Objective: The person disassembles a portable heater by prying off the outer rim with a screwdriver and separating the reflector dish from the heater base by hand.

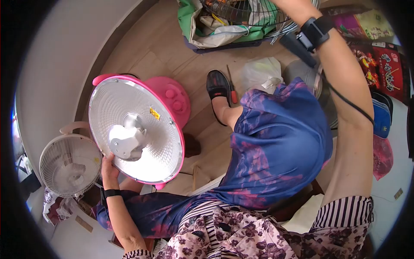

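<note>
A pink dish-shaped electric heater [161,146] stands at left, its silver reflector tilted up with a white-silver housing in the middle and a yellow sticker. My left hand [109,167] grips the lower left rim of this heater, thumb on the reflector side and the other fingers mostly hidden behind. My right arm reaches up to the top edge, where my right hand [284,3] is largely cut off by the frame. Beside it is a round dark wire guard [246,17] over a green and beige bag [220,36]; whether the hand holds the guard does not show.
A white fan [71,166] stands left of the heater. A screwdriver [233,95] with a red handle lies on the floor beside my dark shoe [218,86]. A white plastic bag [261,71], a red printed package [390,69] and a blue cap [381,118] are at right.
</note>
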Available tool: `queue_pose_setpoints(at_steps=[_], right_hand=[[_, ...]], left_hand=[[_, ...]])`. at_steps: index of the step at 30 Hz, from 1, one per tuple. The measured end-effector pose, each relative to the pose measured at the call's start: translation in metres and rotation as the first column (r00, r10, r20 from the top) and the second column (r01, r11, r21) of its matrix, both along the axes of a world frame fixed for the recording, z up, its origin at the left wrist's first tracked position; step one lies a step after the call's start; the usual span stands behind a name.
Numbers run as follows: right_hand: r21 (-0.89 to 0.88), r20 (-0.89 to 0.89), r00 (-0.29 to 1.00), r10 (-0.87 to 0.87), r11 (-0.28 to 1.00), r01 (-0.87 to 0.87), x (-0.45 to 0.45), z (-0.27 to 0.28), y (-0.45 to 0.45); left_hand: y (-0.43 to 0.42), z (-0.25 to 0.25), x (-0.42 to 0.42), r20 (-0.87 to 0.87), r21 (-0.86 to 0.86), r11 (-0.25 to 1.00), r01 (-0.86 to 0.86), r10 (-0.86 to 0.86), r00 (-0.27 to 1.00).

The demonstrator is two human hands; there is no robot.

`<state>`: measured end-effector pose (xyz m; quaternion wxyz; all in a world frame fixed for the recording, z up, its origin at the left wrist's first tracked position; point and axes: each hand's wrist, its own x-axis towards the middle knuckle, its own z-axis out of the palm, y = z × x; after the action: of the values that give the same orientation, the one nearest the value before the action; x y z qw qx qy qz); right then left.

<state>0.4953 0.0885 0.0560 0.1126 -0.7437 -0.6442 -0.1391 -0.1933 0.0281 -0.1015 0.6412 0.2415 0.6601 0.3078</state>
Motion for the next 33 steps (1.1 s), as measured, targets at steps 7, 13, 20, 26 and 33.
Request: queue_pose_setpoints(at_steps=[7,13,20,26,33], right_hand=[[-0.692,-0.705,0.426,-0.567,0.416,-0.590,-0.091,-0.148,0.018],[-0.569,-0.759,-0.450,-0.471,0.816,0.106,-0.084,-0.227,-0.036],[-0.468,-0.575,-0.813,-0.090,0.851,0.237,-0.065,-0.204,-0.031],[-0.476,-0.741,-0.668,-0.075,0.760,0.442,0.009,-0.215,-0.038],[-0.765,-0.644,-0.238,-0.727,0.617,0.188,0.013,-0.291,-0.072]], left_hand=[[-0.008,-0.012,-0.007,0.042,-0.044,0.999,-0.018,0.019,0.999],[-0.016,-0.001,0.012,0.102,-0.104,0.993,-0.057,0.068,0.992],[-0.015,0.002,0.016,0.115,-0.120,0.992,-0.041,0.055,0.992],[-0.016,0.004,0.019,0.124,-0.149,0.986,-0.078,0.097,0.988],[-0.014,0.009,0.029,0.095,-0.222,0.967,-0.124,0.148,0.984]])
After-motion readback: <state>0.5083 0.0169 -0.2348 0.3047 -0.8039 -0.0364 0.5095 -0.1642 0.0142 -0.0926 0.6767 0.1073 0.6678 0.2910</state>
